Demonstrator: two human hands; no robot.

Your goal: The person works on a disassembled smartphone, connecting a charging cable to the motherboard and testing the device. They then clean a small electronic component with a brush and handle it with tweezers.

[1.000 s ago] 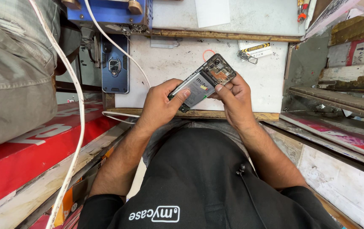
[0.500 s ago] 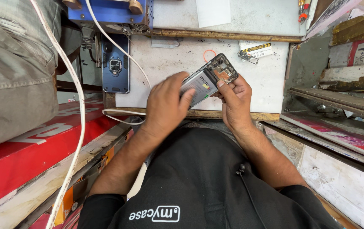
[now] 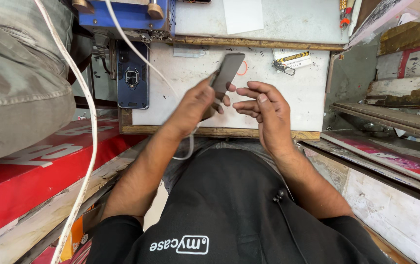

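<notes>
My left hand [image 3: 195,105] grips the grey phone [image 3: 227,73], tilted toward 1 o'clock over the white bench [image 3: 298,105] | my right hand [image 3: 266,110] released, fingers loose, just beside at 4 o'clock | blue-cased phone [image 3: 132,74] at 9 o'clock.

A cased phone [image 3: 132,74] lies on the workboard [image 3: 288,102], left of the hands [image 3: 234,105].

Phone [image 3: 226,73]: grey slab, smooth face showing, tilted on edge, held above counter [image 3: 288,98], upper centre of frame.
</notes>
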